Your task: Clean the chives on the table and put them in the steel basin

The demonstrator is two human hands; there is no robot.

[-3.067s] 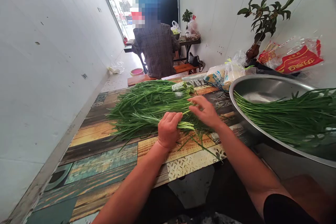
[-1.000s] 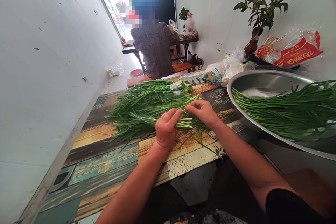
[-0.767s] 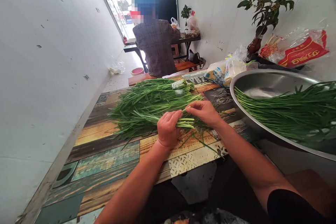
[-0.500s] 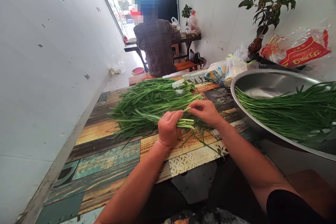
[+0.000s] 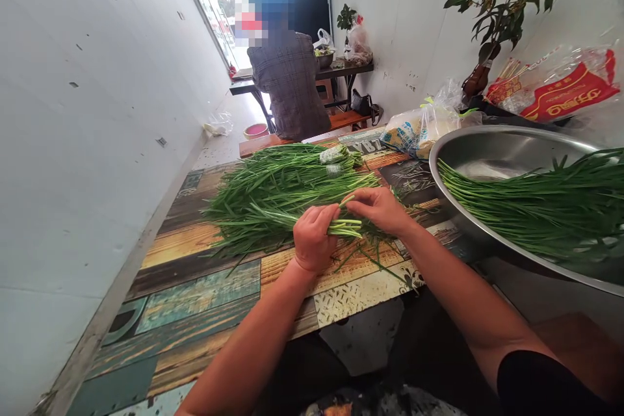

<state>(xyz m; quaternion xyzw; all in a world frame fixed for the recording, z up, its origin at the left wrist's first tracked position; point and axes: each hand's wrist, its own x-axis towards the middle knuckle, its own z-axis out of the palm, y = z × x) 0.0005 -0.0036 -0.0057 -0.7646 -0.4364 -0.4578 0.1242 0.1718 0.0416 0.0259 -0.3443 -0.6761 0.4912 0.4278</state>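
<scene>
My left hand (image 5: 316,237) is wrapped round a small bunch of garlic chives (image 5: 347,228), their pale stem ends sticking out to the right. Thumb and fingertips of my right hand (image 5: 377,209) pinch the end of one chive stalk (image 5: 347,200) just above that bunch. Behind both hands lies a large heap of garlic chives (image 5: 273,175) with leaves pointing left, part of it bound with white tape (image 5: 331,155). Loose chive scraps (image 5: 375,260) are scattered on the table below my right hand.
A wide steel basin (image 5: 441,143) holding long chives (image 5: 531,208) stands at the right. Behind it are plastic bags (image 5: 419,130), a red package (image 5: 570,94) and a potted plant (image 5: 497,19). A person (image 5: 292,88) sits at a farther table, back turned. A white wall (image 5: 73,143) runs along the left.
My right hand has shifted slightly left, closer to my left hand. The seated person's right arm has drawn in, and a bowl now shows on the far table.
</scene>
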